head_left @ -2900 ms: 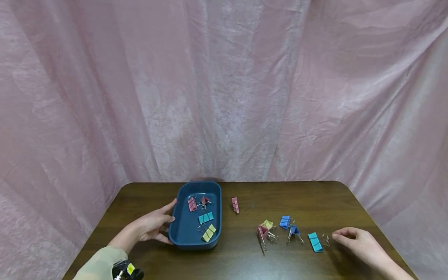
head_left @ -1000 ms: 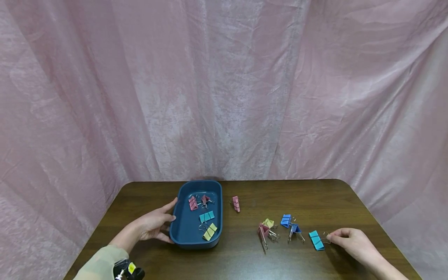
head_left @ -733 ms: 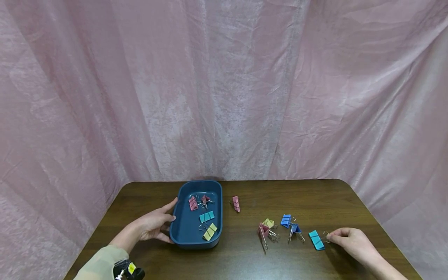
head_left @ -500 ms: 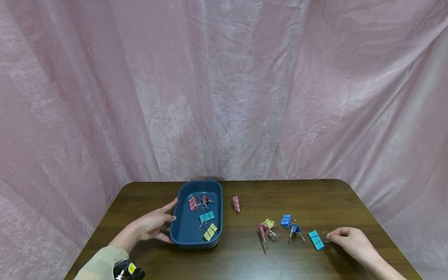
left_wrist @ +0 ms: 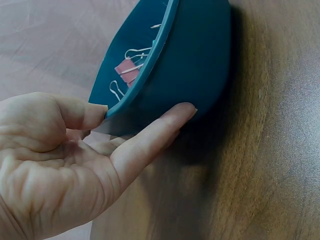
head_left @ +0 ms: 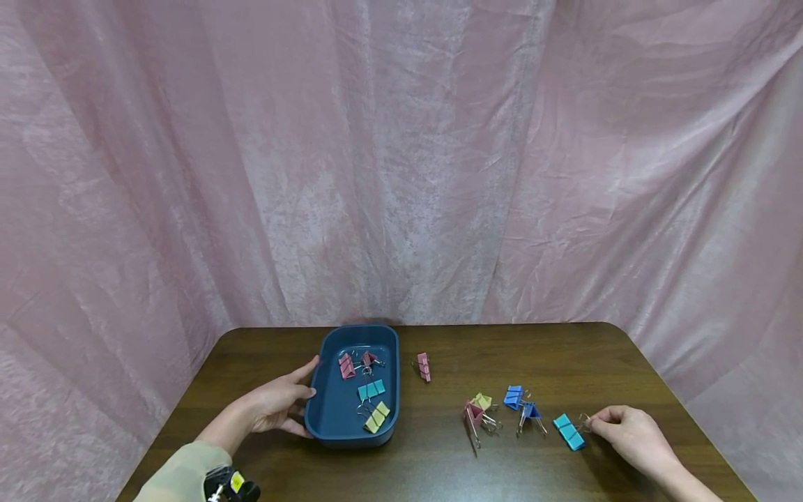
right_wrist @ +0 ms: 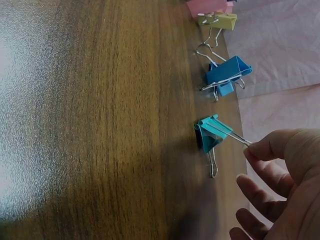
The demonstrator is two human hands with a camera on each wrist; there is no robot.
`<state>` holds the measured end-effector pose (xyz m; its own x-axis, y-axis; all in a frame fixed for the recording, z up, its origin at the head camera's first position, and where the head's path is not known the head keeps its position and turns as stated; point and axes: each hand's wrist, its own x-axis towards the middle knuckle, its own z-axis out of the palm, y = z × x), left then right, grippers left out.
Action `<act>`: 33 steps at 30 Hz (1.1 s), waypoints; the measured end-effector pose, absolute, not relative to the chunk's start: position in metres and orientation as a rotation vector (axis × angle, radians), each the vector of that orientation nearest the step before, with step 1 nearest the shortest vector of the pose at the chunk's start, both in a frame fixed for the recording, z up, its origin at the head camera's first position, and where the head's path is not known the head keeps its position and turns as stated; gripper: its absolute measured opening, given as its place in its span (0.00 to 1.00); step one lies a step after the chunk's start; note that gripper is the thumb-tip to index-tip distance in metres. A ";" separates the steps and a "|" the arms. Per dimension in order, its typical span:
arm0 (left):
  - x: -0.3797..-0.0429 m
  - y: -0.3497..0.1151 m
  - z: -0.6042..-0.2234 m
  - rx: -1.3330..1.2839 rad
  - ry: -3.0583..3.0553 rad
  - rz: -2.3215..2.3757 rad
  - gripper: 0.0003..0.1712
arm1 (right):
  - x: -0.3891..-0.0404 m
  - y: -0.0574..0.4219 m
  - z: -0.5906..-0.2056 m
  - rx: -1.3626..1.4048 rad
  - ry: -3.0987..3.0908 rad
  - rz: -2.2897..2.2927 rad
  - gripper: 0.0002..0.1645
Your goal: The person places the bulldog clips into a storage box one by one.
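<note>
My left hand [head_left: 272, 404] holds the left side of a dark blue plastic tray [head_left: 323, 418], one digit at the rim and another along the outer wall in the left wrist view. Inside the tray lie several binder clips: pink [head_left: 346, 366], dark red [head_left: 368, 358], teal [head_left: 371, 389] and yellow [head_left: 376, 417]. At the right, my right hand [head_left: 633, 436] pinches one wire handle of a teal binder clip [right_wrist: 212, 132] between thumb and forefinger. The clip's other handle points down toward the tabletop in the right wrist view, and the remaining fingers are loosely bent.
Left of the teal clip sit two blue binder clips [head_left: 513, 397], then a dark red clip [head_left: 473, 413] against a yellow clip [head_left: 482, 401]. A pink clip [head_left: 423, 367] lies just right of the tray. The wooden table [head_left: 439, 474] ends at a pink curtain [head_left: 401, 174].
My right hand has come left to the teal clip and taken its wire handle. The clip has since turned slightly. My left hand stays at the tray.
</note>
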<state>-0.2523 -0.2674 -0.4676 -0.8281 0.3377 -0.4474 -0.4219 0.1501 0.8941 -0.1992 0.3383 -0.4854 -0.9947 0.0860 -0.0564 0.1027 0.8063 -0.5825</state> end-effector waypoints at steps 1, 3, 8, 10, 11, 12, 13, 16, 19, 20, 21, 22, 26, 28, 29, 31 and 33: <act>-0.252 -0.267 -0.467 -0.079 1.866 1.735 0.43 | -0.199 0.338 -0.485 0.146 2.970 -0.946 0.10; -0.252 -0.267 -0.468 -0.076 1.865 1.736 0.43 | -0.199 0.339 -0.485 0.129 2.990 -0.927 0.10; -0.254 -0.269 -0.470 -0.077 1.868 1.737 0.43 | -0.199 0.339 -0.486 0.101 3.039 -0.891 0.08; -0.254 -0.269 -0.471 -0.076 1.869 1.737 0.43 | -0.199 0.340 -0.485 0.094 3.050 -0.884 0.07; -0.254 -0.269 -0.471 -0.075 1.869 1.737 0.43 | -0.198 0.341 -0.485 0.088 3.056 -0.879 0.07; -0.254 -0.269 -0.471 -0.076 1.871 1.737 0.43 | -0.198 0.341 -0.485 0.082 3.063 -0.879 0.07; -0.254 -0.269 -0.471 -0.077 1.871 1.737 0.43 | -0.198 0.342 -0.484 0.077 3.067 -0.880 0.06; -0.254 -0.268 -0.471 -0.080 1.873 1.739 0.43 | -0.198 0.343 -0.482 0.062 3.081 -0.881 0.06; -0.254 -0.268 -0.471 -0.085 1.873 1.740 0.43 | -0.198 0.345 -0.480 0.052 3.098 -0.895 0.07; -0.254 -0.268 -0.471 -0.087 1.872 1.740 0.43 | -0.198 0.345 -0.480 0.045 3.109 -0.896 0.07; -0.254 -0.268 -0.471 -0.087 1.872 1.740 0.43 | -0.198 0.346 -0.479 0.037 3.119 -0.899 0.07; -0.254 -0.268 -0.471 -0.087 1.872 1.739 0.43 | -0.198 0.346 -0.478 0.031 3.131 -0.902 0.07; -0.254 -0.268 -0.471 -0.086 1.872 1.737 0.43 | -0.199 0.347 -0.473 0.016 3.157 -0.913 0.08; -0.254 -0.268 -0.471 -0.087 1.871 1.737 0.43 | -0.199 0.347 -0.469 0.019 3.153 -0.916 0.09; -0.254 -0.268 -0.471 -0.088 1.871 1.738 0.43 | -0.200 0.347 -0.466 0.020 3.151 -0.917 0.10; -0.254 -0.268 -0.471 -0.086 1.872 1.738 0.43 | -0.200 0.348 -0.462 0.026 3.139 -0.922 0.12; -0.255 -0.268 -0.471 -0.086 1.873 1.738 0.43 | -0.200 0.348 -0.458 0.028 3.137 -0.924 0.13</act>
<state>-0.2547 -0.2680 -0.4714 -0.8317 0.3303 -0.4464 -0.4205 0.1503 0.8947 -0.2003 0.3480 -0.4582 -0.9915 0.0529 0.1187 -0.0199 0.8409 -0.5408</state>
